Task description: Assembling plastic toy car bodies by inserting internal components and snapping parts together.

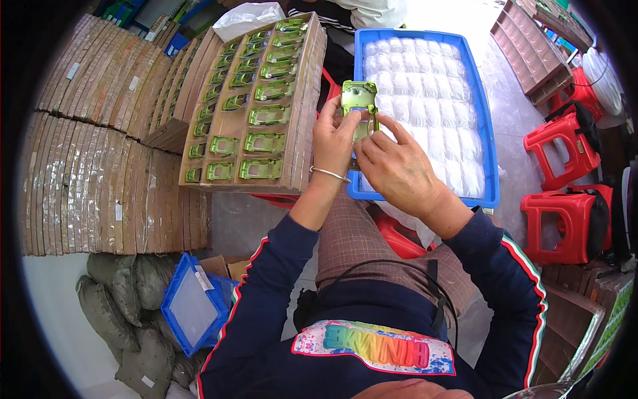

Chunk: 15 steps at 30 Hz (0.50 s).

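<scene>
My left hand point(335, 136) and my right hand point(399, 166) together hold a green toy-car body shell point(359, 105) in front of me, above my lap. The left fingers grip its left side, and the right fingers press on its lower middle. Left of the hands stands a brown slotted tray point(302, 106) with several rows of the same green car shells point(266, 113). Right of the hands is a blue plastic crate point(485, 126) filled with small clear bagged parts point(425, 86).
Stacks of brown trays point(100, 166) fill the left side. Grey sacks point(126, 312) and a small blue bin point(193, 306) lie on the floor at lower left. Red stools point(565, 143) stand at right, with wooden slotted racks point(531, 46) behind them.
</scene>
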{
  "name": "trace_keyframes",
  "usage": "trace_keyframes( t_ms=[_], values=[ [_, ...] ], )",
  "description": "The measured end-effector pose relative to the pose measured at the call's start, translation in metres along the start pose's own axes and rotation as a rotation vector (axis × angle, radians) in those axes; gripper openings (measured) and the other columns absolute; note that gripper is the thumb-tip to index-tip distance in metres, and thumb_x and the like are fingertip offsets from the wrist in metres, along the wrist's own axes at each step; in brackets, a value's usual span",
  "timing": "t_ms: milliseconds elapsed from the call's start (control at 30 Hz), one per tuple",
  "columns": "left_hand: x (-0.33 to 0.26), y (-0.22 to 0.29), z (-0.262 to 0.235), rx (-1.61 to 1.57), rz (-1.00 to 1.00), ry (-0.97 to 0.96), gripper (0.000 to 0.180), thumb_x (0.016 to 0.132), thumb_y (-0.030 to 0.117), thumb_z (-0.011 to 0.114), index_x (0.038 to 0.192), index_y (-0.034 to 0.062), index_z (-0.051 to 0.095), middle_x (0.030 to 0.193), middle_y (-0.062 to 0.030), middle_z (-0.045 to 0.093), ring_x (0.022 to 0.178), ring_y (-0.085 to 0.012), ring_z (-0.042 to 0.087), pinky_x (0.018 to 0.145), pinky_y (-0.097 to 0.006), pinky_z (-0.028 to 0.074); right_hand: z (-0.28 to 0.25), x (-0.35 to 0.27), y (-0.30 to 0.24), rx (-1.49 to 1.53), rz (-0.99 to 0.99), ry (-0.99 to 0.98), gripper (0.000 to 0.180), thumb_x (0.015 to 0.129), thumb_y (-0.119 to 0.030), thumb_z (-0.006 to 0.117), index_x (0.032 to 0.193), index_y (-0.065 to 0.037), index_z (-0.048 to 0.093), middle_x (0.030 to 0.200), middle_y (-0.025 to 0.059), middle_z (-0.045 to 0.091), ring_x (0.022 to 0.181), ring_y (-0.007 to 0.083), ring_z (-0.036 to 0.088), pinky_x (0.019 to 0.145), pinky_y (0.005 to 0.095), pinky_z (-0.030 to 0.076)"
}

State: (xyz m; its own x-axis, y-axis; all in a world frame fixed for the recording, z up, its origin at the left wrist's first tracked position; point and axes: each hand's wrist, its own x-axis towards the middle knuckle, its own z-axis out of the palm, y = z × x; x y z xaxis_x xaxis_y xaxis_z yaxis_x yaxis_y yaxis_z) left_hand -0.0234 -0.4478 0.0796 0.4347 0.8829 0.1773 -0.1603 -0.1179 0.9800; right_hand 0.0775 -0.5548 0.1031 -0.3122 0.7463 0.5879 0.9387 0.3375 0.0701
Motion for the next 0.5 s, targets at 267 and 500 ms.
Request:
trace_keyframes(
  t_ms=[267, 500],
  values=[
    [0.0024, -0.0016, 0.0002, 0.090, -0.007, 0.030, 0.025, 0.090, 0.001, 0.055, 0.114, -0.0044, 0.053, 0.096, -0.0113, 0.067, 0.083, -0.0161, 0.068, 0.072, -0.028, 0.054, 0.0022, 0.0050, -0.0040, -0.018, -0.024, -0.008, 0.012, 0.068, -0.010, 0.059, 0.068, -0.003, 0.068, 0.069, 0.0077, 0.058, 0.080, 0.0211, 0.059, 0.108, 0.0439, 0.036],
    [0.0026, 0.0026, -0.0006, 0.142, -0.077, 0.064, 0.030, 0.088, 0.003, 0.060, 0.117, -0.0059, 0.055, 0.101, -0.0092, 0.066, 0.087, -0.0113, 0.062, 0.074, -0.025, 0.050, -0.0026, 0.0078, -0.0057, -0.032, -0.002, -0.122, 0.013, 0.071, -0.010, 0.057, 0.078, -0.001, 0.065, 0.076, 0.0062, 0.059, 0.088, 0.0197, 0.059, 0.111, 0.0385, 0.032]
  ],
)
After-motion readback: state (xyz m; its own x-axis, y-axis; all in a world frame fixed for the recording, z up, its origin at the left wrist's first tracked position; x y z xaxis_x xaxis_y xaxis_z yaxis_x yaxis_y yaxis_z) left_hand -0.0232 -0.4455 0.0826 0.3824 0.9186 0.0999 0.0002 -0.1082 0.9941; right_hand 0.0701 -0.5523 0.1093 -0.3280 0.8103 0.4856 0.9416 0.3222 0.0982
